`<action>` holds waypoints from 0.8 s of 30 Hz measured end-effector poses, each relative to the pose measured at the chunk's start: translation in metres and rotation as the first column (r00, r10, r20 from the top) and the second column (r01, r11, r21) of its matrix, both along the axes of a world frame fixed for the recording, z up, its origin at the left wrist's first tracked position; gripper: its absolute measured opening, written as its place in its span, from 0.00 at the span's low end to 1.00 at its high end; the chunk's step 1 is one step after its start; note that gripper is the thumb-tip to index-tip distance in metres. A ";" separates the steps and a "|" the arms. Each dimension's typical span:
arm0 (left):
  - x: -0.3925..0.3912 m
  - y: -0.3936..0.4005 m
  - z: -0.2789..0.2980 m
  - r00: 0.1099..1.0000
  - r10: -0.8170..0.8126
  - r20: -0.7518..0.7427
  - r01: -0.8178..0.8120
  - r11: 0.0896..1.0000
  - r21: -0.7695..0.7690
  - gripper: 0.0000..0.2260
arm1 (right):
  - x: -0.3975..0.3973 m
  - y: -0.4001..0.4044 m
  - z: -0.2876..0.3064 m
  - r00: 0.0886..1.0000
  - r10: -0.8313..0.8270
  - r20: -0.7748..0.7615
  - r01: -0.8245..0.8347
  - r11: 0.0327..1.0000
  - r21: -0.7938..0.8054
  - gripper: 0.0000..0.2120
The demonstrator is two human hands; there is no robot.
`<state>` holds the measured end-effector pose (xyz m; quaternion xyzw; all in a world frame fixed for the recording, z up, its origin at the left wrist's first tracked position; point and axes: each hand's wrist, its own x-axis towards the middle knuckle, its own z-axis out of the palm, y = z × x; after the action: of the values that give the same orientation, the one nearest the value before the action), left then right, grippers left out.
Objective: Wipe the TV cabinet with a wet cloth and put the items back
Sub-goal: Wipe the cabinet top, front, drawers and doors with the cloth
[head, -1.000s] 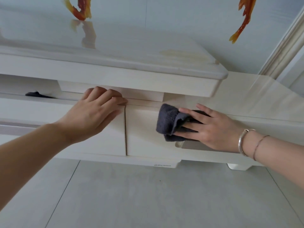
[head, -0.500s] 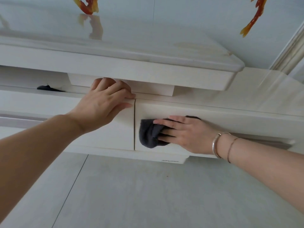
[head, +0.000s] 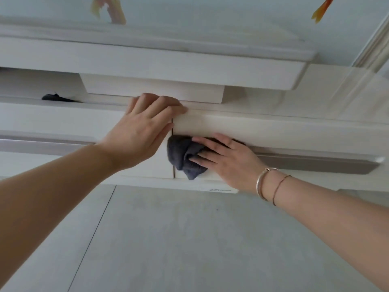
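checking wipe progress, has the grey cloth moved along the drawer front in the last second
Yes. The grey cloth under the right hand has slid left along the drawer front, from beside the recessed handle to the vertical seam.

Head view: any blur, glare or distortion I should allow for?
Head view: soft motion blur throughout; the cabinet top is glossy and mirrors the orange wall decoration; wide-angle bend in the edges; right hand and grey cloth remain readable.

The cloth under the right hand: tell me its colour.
Dark grey cloth, plain, no pattern; the head view shows it best.
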<state>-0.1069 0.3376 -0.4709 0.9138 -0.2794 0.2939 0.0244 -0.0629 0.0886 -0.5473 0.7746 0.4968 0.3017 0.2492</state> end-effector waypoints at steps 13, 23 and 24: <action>0.000 -0.029 -0.016 0.995 -0.010 0.097 -0.010 0.979 0.205 0.24 | -0.007 -0.112 -0.045 0.996 -0.059 0.064 0.074 0.964 -0.254 0.26; 0.008 -0.054 -0.026 0.979 0.070 0.190 -0.108 0.975 0.195 0.25 | -0.019 -0.227 -0.028 0.991 -0.122 0.057 0.133 0.960 -0.246 0.26; 0.008 -0.055 -0.026 0.979 0.071 0.191 -0.109 0.975 0.195 0.25 | -0.017 -0.215 -0.033 0.994 -0.103 0.043 0.111 0.968 -0.225 0.27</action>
<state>-0.0992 0.2830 -0.4968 0.8923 -0.2673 0.3472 -0.1087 -0.0796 -0.1264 -0.5798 0.7618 0.4816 0.2411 0.3599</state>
